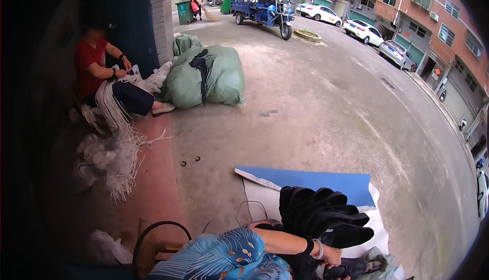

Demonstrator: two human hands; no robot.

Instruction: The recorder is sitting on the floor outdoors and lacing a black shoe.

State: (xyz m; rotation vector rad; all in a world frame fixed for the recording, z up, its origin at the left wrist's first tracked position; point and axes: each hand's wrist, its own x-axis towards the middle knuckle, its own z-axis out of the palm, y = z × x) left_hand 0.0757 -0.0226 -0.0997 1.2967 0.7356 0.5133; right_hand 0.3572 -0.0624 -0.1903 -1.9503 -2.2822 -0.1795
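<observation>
My left hand (332,256) is at the lower edge, its fingers closed, with a black band and a pale bracelet at the wrist. What the fingers grip is hidden. Right beside and below it lies a black shoe upper (352,267), touching or nearly touching the hand. Of my right hand (344,278) only a sliver of skin seems to show at the bottom edge, its fingers hidden. Just beyond my left hand, a stack of black shoe uppers (321,211) leans in an overlapping row on a blue and white sheet (326,178).
At left a seated co-worker in red (91,58) handles a bundle of white laces (119,112). Bulging green sacks (219,76) stand beyond. A black hoop handle (153,225) rises near my left. Farther off are a blue three-wheeler (267,12), a person with a broom, and parked cars.
</observation>
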